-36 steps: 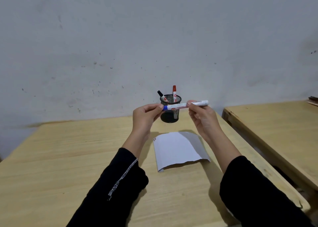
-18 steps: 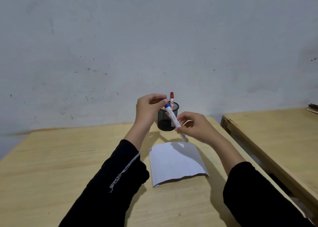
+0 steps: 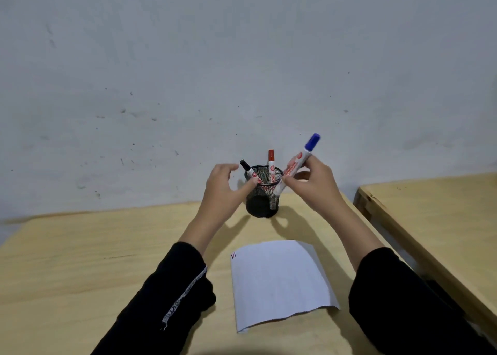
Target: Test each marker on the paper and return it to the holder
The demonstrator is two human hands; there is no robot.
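Observation:
A black mesh holder [image 3: 262, 201] stands near the far edge of the wooden table [image 3: 80, 260]. In it lean a black-capped marker [image 3: 250, 171] and a red-capped marker [image 3: 271, 166]. My right hand [image 3: 313, 185] grips a capped blue marker [image 3: 297, 163], tilted with its cap up and its lower end at the holder's right rim. My left hand [image 3: 223, 190] hovers at the holder's left side, fingers spread, a fingertip at the rim. A white paper [image 3: 279, 282] lies in front of the holder, with short ink strokes at its top left corner [image 3: 233, 255].
A second wooden table [image 3: 441, 231] stands to the right across a narrow gap. A grey speckled wall [image 3: 242, 72] rises directly behind the holder. My black sleeves [image 3: 166, 306] rest on the table on either side of the paper.
The blue marker's cap is back on. My left hand let go of it and spread beside the holder. My right hand swung the marker cap-up and carried it to the holder's rim.

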